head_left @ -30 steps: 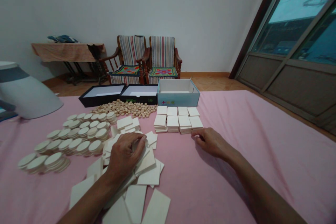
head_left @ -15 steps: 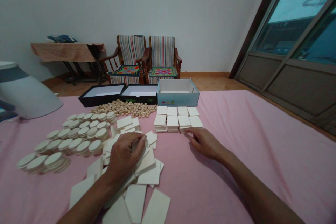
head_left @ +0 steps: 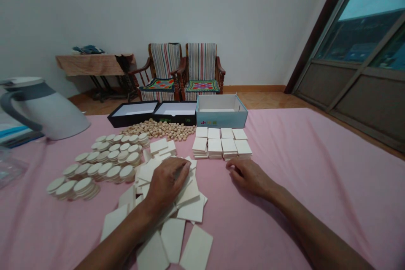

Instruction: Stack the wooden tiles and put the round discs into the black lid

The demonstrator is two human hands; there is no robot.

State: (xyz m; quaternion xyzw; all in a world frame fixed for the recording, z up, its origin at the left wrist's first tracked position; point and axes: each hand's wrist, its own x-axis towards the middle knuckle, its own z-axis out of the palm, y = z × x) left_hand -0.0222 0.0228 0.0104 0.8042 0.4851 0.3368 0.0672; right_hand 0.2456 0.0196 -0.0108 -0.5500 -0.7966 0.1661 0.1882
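My left hand (head_left: 169, 179) rests over a loose pile of pale square wooden tiles (head_left: 190, 192). Its fingers are closed, with the thumb near the index finger; whatever lies within them is hidden. In front of the nearest row of neatly stacked square tiles (head_left: 215, 147), my right hand (head_left: 249, 176) lies low over the pink cloth. Its fingers are loosely bent, with a small gap between thumb and index finger, and nothing shows in them. To the left of the pile stand several short stacks of round wooden discs (head_left: 113, 173).
Small wooden beads (head_left: 158, 130) are heaped before two black box parts (head_left: 174, 119). A light-blue box (head_left: 221, 118) stands behind the tile stacks. At the left are a white jug (head_left: 60, 112) and a clear plastic container (head_left: 11, 166). Pink cloth (head_left: 303, 147) covers the surface.
My right hand's index finger has come off the front tile stack and drawn slightly back. My left hand stays over the pile. The whole view has shifted, showing more at the left.
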